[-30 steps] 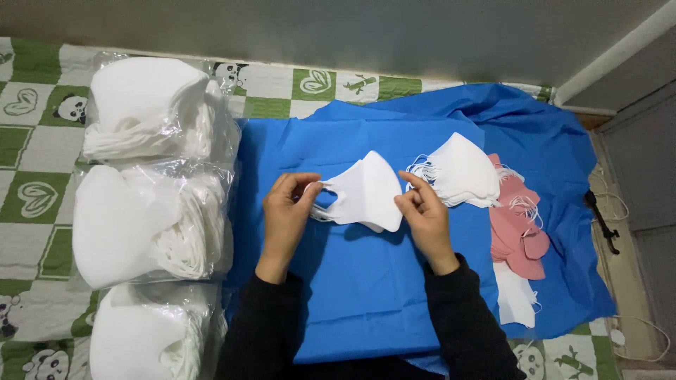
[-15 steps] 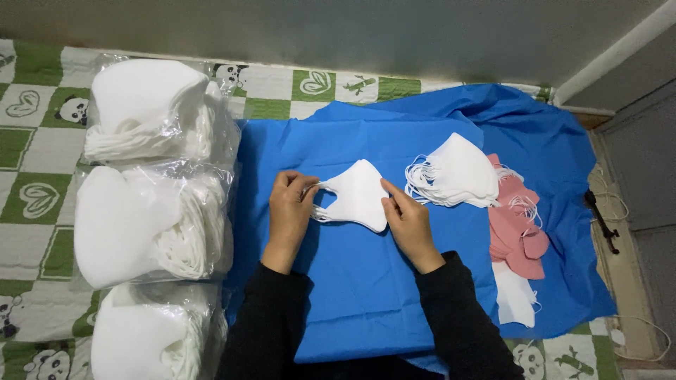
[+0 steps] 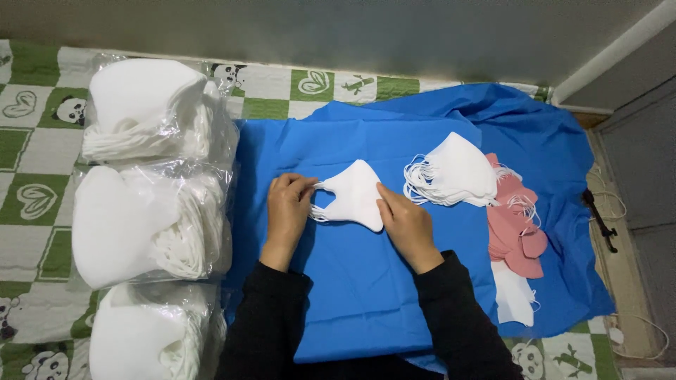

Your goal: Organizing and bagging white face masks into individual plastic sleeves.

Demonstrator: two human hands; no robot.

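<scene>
A small stack of folded white face masks [image 3: 354, 195] lies on a blue cloth [image 3: 366, 295]. My left hand [image 3: 287, 211] pinches the ear loops at the stack's left end. My right hand [image 3: 403, 222] presses on the stack's right edge, fingers closed against it. Both sleeves are black. To the right lies a larger fanned pile of white masks [image 3: 456, 171] with loops hanging left, apart from my hands.
Three clear plastic bags of white masks [image 3: 144, 218] stand in a column at the left on a green-and-white checked mat [image 3: 28, 162]. A pile of pink masks [image 3: 517, 225] and a white mask [image 3: 514, 295] lie at the right. A grey wall runs along the back.
The mask stack slid left and a bit down on the cloth, away from the fanned pile. Both hands went with it, and the right hand came down onto its right edge.
</scene>
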